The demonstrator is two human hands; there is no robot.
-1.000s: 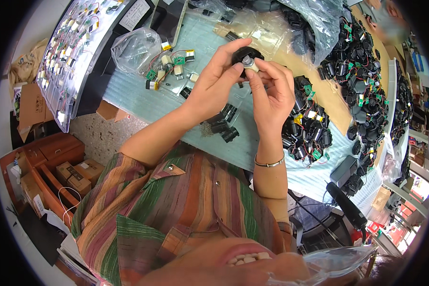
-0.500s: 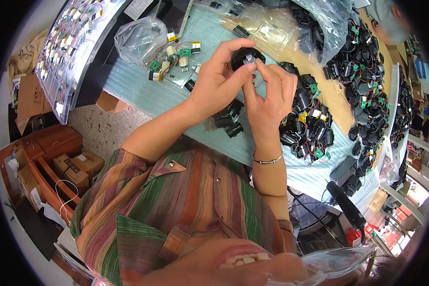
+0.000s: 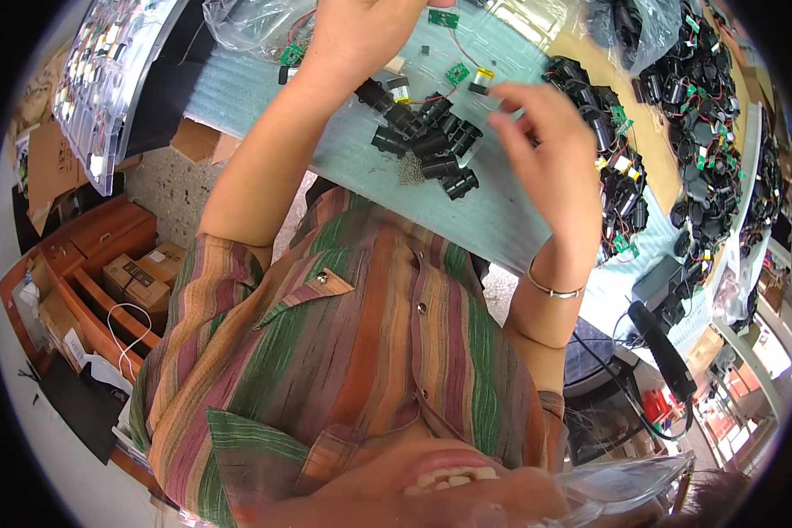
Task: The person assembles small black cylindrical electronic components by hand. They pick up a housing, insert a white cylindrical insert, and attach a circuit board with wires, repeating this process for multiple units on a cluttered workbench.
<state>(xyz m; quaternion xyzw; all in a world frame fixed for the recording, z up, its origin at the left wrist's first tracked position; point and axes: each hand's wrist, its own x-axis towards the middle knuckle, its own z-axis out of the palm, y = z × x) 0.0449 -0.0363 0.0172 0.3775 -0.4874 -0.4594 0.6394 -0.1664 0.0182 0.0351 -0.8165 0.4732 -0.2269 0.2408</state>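
At the upper edge is my left hand point(image 3: 365, 35), its fingers mostly cut off, so what they hold is hidden. Beside its fingertips is a small green circuit board point(image 3: 443, 17), with a reddish wire running down towards a yellow-taped battery point(image 3: 482, 81). A second green board point(image 3: 457, 74) lies near that battery. Slightly blurred, my right hand point(image 3: 559, 154) hovers over the table to the right, fingers loosely curled and thumb apart, with nothing visible gripped. Between my hands lie several black cylindrical housings point(image 3: 427, 136), another battery point(image 3: 399, 89) and a heap of tiny metal screws point(image 3: 410, 170).
Black housings with wires and green boards point(image 3: 620, 167) are heaped on the right, with a larger heap point(image 3: 691, 114) beyond. Clear plastic bags point(image 3: 246, 26) lie at the upper left. A clear tray of small parts point(image 3: 97, 88) stands far left. A black handle-shaped object point(image 3: 660, 348) is at lower right.
My hands were together on a round black housing; now they are apart. The left has moved up to the frame edge, the right down and right. More tabletop parts now show.
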